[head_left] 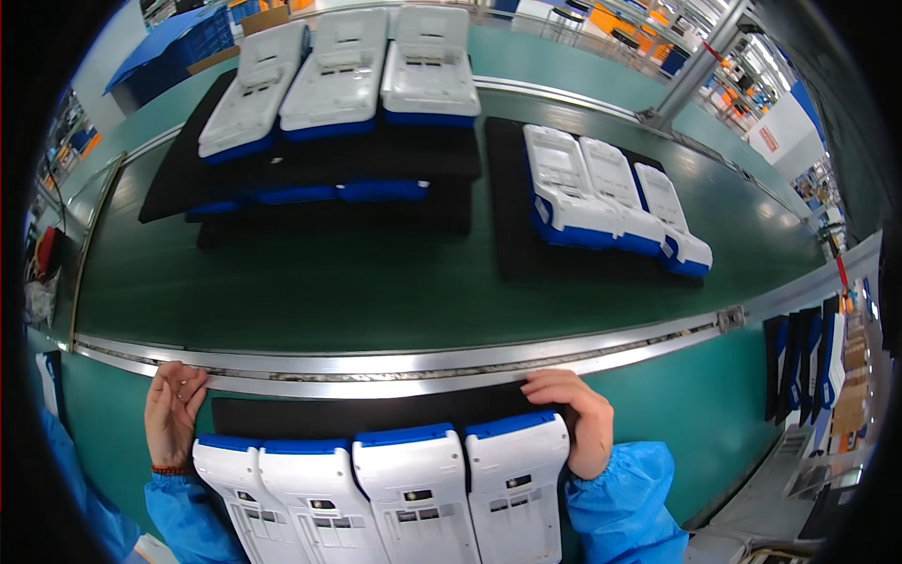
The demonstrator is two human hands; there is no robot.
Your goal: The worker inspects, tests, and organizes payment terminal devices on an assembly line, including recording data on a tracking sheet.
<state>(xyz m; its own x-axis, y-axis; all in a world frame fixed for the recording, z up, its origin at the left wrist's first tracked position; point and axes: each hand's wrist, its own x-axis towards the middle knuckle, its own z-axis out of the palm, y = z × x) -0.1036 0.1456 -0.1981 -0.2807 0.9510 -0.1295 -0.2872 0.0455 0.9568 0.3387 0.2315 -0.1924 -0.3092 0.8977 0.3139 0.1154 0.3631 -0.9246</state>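
Note:
In front of me a black mat (pixel 329 414) carries a row of several white plastic device housings (pixel 409 479) with blue lower shells and small rectangular openings. Just outside the mat's far left corner is my left hand (pixel 174 409), with bent fingers, the thumb apart and nothing between them. My right hand (pixel 578 414) reaches over the mat's far right corner beside the rightmost housing. Its fingers curl over the mat's edge; the thumb is hidden. Both wrists come out of blue sleeves.
Beyond a metal rail (pixel 404 371) runs a green belt (pixel 282 301). On it, stacked black mats (pixel 413 155) bear three white housings (pixel 338 75) at left, and another mat (pixel 507 226) holds three more (pixel 601 197). Dark panels (pixel 794 367) stand at right. A blue sleeve shows at far left.

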